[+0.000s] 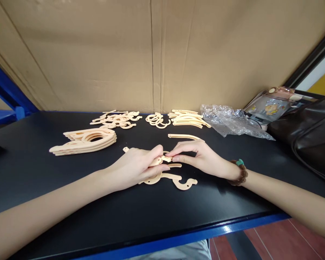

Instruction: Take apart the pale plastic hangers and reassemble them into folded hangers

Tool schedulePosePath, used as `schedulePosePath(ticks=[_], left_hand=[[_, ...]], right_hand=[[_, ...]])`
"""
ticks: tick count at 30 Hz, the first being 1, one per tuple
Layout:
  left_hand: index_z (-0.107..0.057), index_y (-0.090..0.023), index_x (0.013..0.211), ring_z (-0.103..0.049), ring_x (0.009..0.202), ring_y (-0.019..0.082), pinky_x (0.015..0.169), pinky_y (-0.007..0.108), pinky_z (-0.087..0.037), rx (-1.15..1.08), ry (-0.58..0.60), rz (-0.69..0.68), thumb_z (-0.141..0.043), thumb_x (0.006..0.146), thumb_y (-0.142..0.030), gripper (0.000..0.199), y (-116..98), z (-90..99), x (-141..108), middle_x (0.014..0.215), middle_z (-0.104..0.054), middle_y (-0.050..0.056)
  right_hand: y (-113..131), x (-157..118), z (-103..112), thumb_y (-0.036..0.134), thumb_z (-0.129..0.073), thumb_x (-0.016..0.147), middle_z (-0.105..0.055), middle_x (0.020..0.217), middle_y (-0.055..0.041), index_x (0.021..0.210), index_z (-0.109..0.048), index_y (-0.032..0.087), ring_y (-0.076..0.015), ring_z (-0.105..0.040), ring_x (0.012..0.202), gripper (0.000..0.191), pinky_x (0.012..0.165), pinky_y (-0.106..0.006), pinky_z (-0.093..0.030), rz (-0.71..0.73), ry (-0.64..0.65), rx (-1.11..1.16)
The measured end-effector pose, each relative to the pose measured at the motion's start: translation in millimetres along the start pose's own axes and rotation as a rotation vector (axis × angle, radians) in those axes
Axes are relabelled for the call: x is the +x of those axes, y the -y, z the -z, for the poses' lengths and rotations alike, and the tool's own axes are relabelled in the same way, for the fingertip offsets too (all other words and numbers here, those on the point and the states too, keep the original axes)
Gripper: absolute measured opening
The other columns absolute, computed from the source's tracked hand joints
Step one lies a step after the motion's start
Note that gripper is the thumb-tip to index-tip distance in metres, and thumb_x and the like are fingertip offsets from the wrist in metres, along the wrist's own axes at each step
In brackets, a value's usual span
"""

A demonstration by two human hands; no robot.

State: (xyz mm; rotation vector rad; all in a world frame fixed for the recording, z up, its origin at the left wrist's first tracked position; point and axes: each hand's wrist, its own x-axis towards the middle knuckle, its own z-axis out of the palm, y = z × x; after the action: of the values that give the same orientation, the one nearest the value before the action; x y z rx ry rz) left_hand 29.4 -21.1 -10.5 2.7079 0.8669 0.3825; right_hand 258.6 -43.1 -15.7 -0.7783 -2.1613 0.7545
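My left hand (141, 164) is closed around a cream plastic hanger piece (155, 162), whose rounded end shows between thumb and fingers. Meeting it from the right, my right hand (191, 153) pinches a small cream hanger part (166, 158). Whether the two pieces are joined cannot be made out, as fingers cover much of them. Below the hands lie curved hanger parts, one with a hooked end (184, 184). A slim hanger arm (184, 136) rests just beyond my right hand.
A stack of hangers (83, 146) lies at left. Along the cardboard wall (97, 54) are piles of hooked parts (119, 119), curved hooks (157, 120) and straight arms (188, 118). Clear plastic bags (230, 121) and a dark leather bag (308, 126) occupy the right of the black table (119, 220).
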Motion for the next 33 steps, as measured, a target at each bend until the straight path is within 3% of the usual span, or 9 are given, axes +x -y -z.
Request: schedulePosePath(ticks=[6, 19, 28, 33], left_hand=[[-0.031, -0.024, 0.079, -0.041, 0.042, 0.012, 0.049, 0.021, -0.026, -0.002, 0.034, 0.008, -0.04, 0.094, -0.055, 0.035, -1.6, 0.9, 0.3, 0.055, -0.043, -0.009], [-0.033, -0.025, 0.079, -0.046, 0.041, 0.014, 0.049, 0.023, -0.027, -0.01, 0.028, 0.048, -0.033, 0.094, -0.056, 0.035, 3.2, -3.1, 3.9, 0.056, -0.054, -0.007], [-0.03, -0.024, 0.074, -0.052, 0.049, 0.013, 0.05, 0.022, -0.027, 0.008, 0.051, -0.06, -0.034, 0.092, -0.066, 0.046, 7.1, -6.9, 5.0, 0.063, -0.057, -0.006], [-0.032, -0.024, 0.079, -0.047, 0.043, 0.012, 0.05, 0.022, -0.027, 0.016, 0.016, -0.067, -0.035, 0.088, -0.071, 0.048, 4.8, -5.9, 5.5, 0.057, -0.05, -0.009]], right_hand=[[0.0, -0.7, -0.8, 0.018, -0.061, 0.09, -0.07, 0.088, -0.0037, 0.101, -0.074, 0.017, -0.0126, -0.065, 0.078, 0.017, 0.07, -0.025, -0.051, 0.044, 0.001, 0.002], [-0.7, -1.0, -5.6, 0.022, -0.06, 0.091, -0.068, 0.091, -0.0033, 0.106, -0.073, 0.022, -0.0135, -0.064, 0.079, 0.02, 0.069, -0.027, -0.051, 0.042, 0.019, -0.014], [5.2, -1.0, -0.4, 0.021, -0.053, 0.096, -0.064, 0.085, -0.004, 0.102, -0.071, 0.018, -0.0141, -0.056, 0.08, 0.02, 0.074, -0.028, -0.044, 0.142, 0.144, -0.357], [1.4, -1.5, -1.3, 0.02, -0.048, 0.097, -0.064, 0.088, -0.0046, 0.104, -0.067, 0.017, -0.015, -0.054, 0.083, 0.02, 0.078, -0.03, -0.043, 0.245, 0.103, -0.433]])
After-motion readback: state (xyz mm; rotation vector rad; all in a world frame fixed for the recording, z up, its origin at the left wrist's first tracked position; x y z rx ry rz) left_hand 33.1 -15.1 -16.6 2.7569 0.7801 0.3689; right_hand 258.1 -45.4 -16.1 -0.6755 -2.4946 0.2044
